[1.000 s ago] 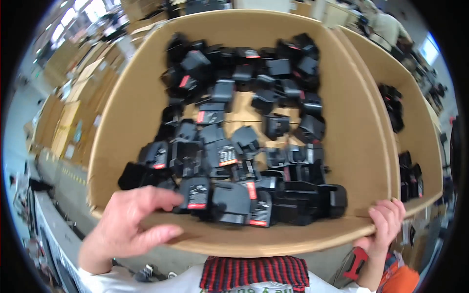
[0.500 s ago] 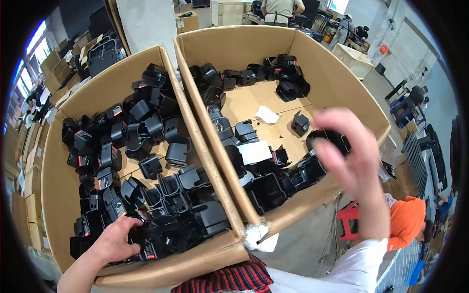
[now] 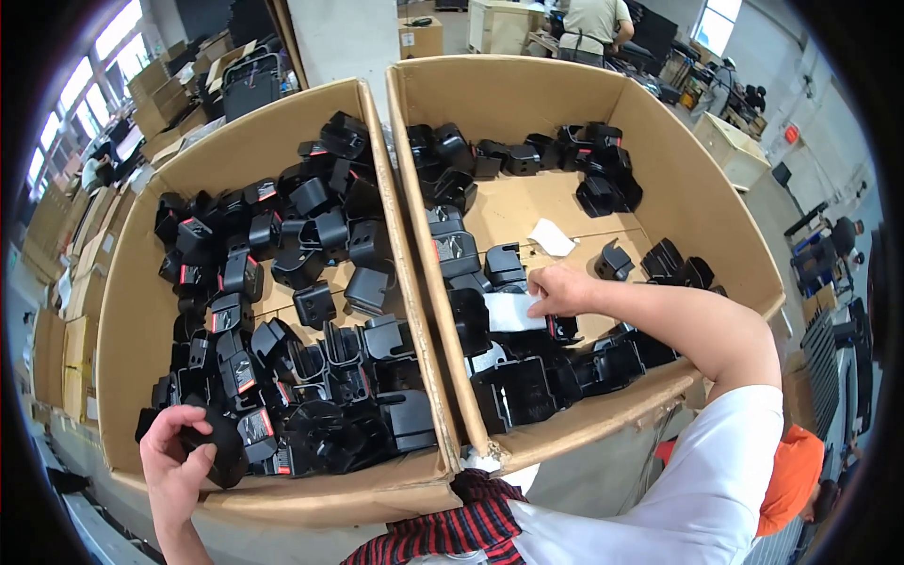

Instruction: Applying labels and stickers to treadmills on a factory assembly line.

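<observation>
In the left cardboard box (image 3: 132, 311), my left hand (image 3: 169, 461) is at the near left corner. Its thumb and fingers are closed on a black plastic part (image 3: 223, 448), a curved, hollow piece held just above the rim. My right arm reaches across the right cardboard box (image 3: 702, 169). There my right hand (image 3: 562, 290) pinches the right edge of a white sheet of paper (image 3: 511, 314), which lies over several black parts. The fingertips are partly hidden behind the hand.
Heaped black plastic parts (image 3: 306, 259) fill much of the left box. Others line the right box's walls, and a second white scrap (image 3: 552, 238) lies on its floor. A person in orange (image 3: 791, 480) is at the right; another person (image 3: 593, 28) stands beyond the boxes.
My right hand has swung left and down onto the white paper. My left hand has drawn back toward the near left corner, now with a black part in it. The view has shifted.
</observation>
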{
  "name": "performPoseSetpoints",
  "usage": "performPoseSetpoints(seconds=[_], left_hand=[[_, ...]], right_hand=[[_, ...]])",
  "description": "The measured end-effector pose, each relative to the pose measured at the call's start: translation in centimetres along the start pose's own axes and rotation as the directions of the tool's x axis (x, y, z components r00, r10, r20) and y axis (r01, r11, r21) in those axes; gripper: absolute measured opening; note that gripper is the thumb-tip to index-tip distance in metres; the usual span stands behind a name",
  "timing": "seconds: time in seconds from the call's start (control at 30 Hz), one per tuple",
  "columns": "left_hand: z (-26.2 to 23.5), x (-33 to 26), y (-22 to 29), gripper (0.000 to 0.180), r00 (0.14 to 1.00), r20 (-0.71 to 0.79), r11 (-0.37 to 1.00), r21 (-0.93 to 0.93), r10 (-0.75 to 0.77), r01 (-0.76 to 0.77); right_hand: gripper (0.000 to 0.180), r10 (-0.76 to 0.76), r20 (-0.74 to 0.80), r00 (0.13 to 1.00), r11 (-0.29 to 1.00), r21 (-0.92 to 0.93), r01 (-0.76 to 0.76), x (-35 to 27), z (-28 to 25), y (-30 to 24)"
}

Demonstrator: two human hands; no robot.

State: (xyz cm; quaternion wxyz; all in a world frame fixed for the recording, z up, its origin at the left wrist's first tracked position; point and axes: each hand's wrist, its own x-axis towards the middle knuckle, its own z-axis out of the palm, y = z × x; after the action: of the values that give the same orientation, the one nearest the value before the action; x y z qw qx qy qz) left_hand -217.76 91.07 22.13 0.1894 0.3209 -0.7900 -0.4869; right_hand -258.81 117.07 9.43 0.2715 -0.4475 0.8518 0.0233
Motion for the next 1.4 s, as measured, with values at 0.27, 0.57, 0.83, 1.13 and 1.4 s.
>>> performPoseSetpoints(seconds=[0.27, 0.57, 0.83, 1.13, 1.4], left_hand=[[0.2, -0.6, -0.1, 0.038, 0.998, -0.041, 0.999, -0.028, 0.043, -0.044], [1.2, -0.1, -0.8, 0.029, 0.945, -0.184, 0.932, 0.297, 0.269, -0.208], [1.2, -0.6, -0.7, 0.024, 0.893, -0.290, 0.904, 0.360, 0.344, -0.231], [2.6, 1.4, -1.1, 0.017, 0.873, -0.291, 0.871, 0.422, 0.392, -0.250], [1.5, 1.2, -1.0, 0.016, 0.689, -0.439, 0.783, 0.539, 0.576, -0.312]], right_hand=[[0.043, -0.018, -0.233, 0.972, 0.993, 0.109, 0.044, -0.1, 2.9, -0.1], [0.031, 0.139, -0.733, 0.666, 0.729, -0.379, -0.569, -1.0, -5.6, 5.8], [0.052, 0.391, 0.323, 0.862, 0.803, -0.578, -0.147, 0.7, 0.0, 2.0], [0.016, 0.224, 0.251, 0.942, 0.974, -0.037, -0.222, -0.1, 3.6, 3.4], [0.029, -0.027, -0.231, 0.973, 0.715, -0.684, -0.143, 1.7, -6.0, 1.4]])
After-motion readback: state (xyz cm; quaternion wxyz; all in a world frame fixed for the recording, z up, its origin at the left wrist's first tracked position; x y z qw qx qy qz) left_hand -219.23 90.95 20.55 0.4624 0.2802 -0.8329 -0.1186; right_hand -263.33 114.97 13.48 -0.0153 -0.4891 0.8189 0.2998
